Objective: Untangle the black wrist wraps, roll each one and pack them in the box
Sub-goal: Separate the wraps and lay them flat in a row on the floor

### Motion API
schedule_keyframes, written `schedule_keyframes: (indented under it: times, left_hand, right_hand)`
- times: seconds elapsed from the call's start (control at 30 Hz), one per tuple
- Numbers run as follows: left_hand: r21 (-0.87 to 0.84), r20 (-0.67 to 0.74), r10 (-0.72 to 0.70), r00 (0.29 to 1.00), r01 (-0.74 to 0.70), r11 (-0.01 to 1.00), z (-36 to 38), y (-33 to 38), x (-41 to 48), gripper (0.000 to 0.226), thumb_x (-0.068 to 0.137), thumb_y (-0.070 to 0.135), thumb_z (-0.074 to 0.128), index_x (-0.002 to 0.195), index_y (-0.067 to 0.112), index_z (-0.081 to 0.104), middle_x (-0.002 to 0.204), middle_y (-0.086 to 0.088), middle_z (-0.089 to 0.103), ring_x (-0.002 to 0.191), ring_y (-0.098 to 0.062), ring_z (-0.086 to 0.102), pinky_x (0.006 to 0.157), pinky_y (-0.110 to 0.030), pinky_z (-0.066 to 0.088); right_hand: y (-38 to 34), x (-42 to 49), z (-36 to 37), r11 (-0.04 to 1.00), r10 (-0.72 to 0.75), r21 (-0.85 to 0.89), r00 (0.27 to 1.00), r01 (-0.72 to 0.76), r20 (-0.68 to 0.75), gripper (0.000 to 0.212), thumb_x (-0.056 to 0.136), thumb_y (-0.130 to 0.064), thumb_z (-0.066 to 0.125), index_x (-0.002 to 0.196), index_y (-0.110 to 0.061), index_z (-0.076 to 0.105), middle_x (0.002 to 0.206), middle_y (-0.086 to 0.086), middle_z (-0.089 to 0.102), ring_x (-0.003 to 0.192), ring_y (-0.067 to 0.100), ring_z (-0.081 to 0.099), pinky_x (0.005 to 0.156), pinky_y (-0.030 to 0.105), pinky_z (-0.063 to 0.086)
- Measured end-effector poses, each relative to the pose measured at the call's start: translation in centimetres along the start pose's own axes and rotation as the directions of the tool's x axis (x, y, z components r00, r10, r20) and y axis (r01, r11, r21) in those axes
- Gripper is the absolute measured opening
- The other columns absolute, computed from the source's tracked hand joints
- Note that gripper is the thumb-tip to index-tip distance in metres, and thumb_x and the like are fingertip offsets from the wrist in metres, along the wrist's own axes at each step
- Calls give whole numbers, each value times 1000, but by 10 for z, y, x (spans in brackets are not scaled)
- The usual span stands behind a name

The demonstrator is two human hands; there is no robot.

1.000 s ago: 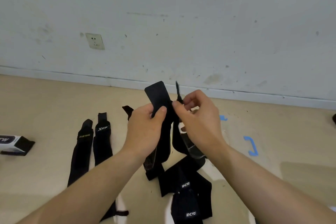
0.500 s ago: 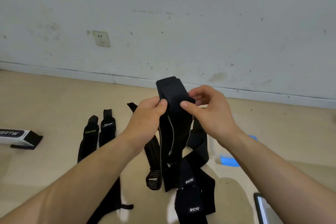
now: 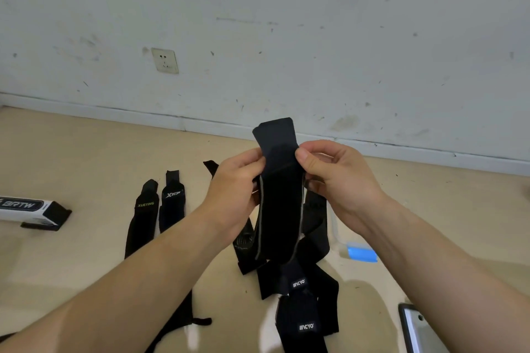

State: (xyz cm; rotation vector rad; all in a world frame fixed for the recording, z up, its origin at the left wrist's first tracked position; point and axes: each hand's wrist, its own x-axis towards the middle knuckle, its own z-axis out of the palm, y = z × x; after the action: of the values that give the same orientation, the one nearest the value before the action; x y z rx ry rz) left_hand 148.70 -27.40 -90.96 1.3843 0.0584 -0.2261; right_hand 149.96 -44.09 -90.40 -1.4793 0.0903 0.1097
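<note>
Since half a second before, the left hand (image 3: 232, 198) and the right hand (image 3: 341, 178) had drawn a little apart, spreading the upper end of the black wrist wrap (image 3: 279, 203) flat between them. Each hand pinched one edge of it between thumb and curled fingers, and the wrap hung down from them, raised above the floor (image 3: 86, 252). Below it lay a tangled heap of wraps (image 3: 298, 284). Two more wraps (image 3: 172, 209) lay straight, side by side, to the left. The box (image 3: 31, 209) rested farther left on the floor, well apart from the hands.
</note>
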Motion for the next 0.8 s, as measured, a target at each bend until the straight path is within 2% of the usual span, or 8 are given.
schedule_keyframes:
  times: [0.07, 0.17, 0.23, 0.4, 0.57, 0.7, 0.8]
  left_hand:
    - [-63, 14, -12, 1000, 13, 998, 3, 0, -2, 31, 105, 10, 49, 121, 11, 76, 117, -14, 76, 109, -31, 72, 97, -42, 57]
    - [-99, 16, -13, 1000, 14, 995, 5, 0, -3, 32, 104, 9, 49, 120, 12, 76, 116, -13, 77, 105, -26, 74, 88, -33, 62]
    - [-102, 13, -8, 1000, 9, 995, 4, 1, -2, 32, 104, 9, 49, 120, 12, 77, 116, -12, 77, 103, -24, 74, 82, -30, 61]
    - [-104, 27, 0, 1000, 3, 995, 3, 1, 0, 36, 105, 9, 45, 121, 14, 76, 120, -9, 77, 113, -26, 72, 92, -34, 57]
    - [-82, 30, -12, 999, 14, 997, 4, -1, 1, 38, 105, 8, 42, 117, 13, 77, 115, -9, 78, 105, -21, 74, 88, -34, 56]
    - [-68, 0, -39, 999, 39, 997, 6, -3, 1, 33, 106, 21, 48, 109, 12, 80, 111, -14, 78, 105, -26, 75, 91, -40, 57]
    - [17, -33, 4, 999, -3, 1000, 6, -7, 0, 21, 104, 16, 58, 117, 14, 74, 111, -7, 79, 107, -23, 75, 98, -39, 56]
  right_hand:
    - [2, -1, 4, 1000, -4, 14, 997, 5, -71, 4, 89, -19, 76, 85, -19, 75, 75, -1, 71, 64, 12, 57, 72, 32, 47]
    - [4, -4, 7, 999, -25, 42, 993, 30, -112, 2, 89, -18, 76, 87, -17, 75, 83, 9, 75, 73, 18, 64, 75, 35, 50]
    - [4, -4, 7, 998, -29, 53, 992, 35, -122, 3, 90, -16, 75, 87, -16, 74, 83, 8, 75, 71, 16, 66, 72, 33, 52]
    - [5, 0, 4, 998, -49, 27, 989, 54, -143, 6, 91, -14, 75, 86, -16, 72, 80, 3, 74, 65, 9, 65, 59, 22, 50]
    - [12, 2, 5, 998, -68, 3, 982, 69, -177, 5, 90, -12, 76, 87, -12, 72, 73, -1, 71, 58, 3, 64, 54, 14, 47]
    - [19, 5, 3, 992, -82, -112, 976, 60, -202, 9, 89, -21, 79, 87, -15, 71, 72, -3, 68, 61, 4, 62, 58, 18, 46]
    - [26, 7, 4, 972, -114, -226, 971, 66, -210, 18, 86, -32, 80, 88, -19, 68, 82, -4, 65, 69, 8, 60, 64, 22, 44]
